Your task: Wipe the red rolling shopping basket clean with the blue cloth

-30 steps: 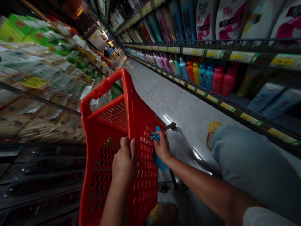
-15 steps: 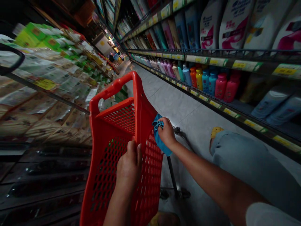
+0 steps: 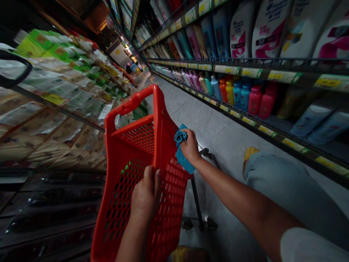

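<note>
blue cloth (image 3: 182,147) sits bunched in the right hand (image 3: 190,147), fingers pinching it against the side of a red plastic shopping basket (image 3: 133,105); the left hand (image 3: 145,193) curls closed over the basket's mesh wall.

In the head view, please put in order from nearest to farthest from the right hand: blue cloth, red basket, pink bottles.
1. The blue cloth: held in the right hand.
2. The red basket: just left of the hand.
3. The pink bottles: on the shelf, far right.
</note>
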`<action>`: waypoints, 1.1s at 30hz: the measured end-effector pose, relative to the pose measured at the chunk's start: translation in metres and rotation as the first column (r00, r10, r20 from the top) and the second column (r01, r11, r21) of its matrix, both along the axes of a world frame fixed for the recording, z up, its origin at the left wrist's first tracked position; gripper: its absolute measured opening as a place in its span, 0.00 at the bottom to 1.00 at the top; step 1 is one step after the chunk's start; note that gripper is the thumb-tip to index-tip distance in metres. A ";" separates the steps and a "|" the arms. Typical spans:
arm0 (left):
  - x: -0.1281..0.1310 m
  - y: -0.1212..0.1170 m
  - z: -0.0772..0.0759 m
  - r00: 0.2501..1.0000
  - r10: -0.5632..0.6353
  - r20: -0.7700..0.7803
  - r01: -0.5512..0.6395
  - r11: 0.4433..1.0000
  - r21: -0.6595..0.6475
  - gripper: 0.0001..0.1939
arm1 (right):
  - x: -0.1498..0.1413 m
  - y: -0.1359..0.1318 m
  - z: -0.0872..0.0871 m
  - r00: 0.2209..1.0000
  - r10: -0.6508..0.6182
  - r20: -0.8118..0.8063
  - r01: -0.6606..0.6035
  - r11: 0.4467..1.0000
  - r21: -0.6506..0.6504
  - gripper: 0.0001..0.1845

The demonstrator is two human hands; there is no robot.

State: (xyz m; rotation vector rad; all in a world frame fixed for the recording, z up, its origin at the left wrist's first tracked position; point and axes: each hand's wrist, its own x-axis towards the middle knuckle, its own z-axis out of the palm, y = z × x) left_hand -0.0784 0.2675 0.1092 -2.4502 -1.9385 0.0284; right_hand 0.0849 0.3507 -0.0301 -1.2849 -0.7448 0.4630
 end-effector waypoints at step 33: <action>-0.014 -0.057 0.014 0.961 -0.143 0.238 0.158 0.986 -0.045 0.29 | -0.051 -0.089 0.014 0.950 0.194 0.245 -0.197 0.980 -0.014 0.31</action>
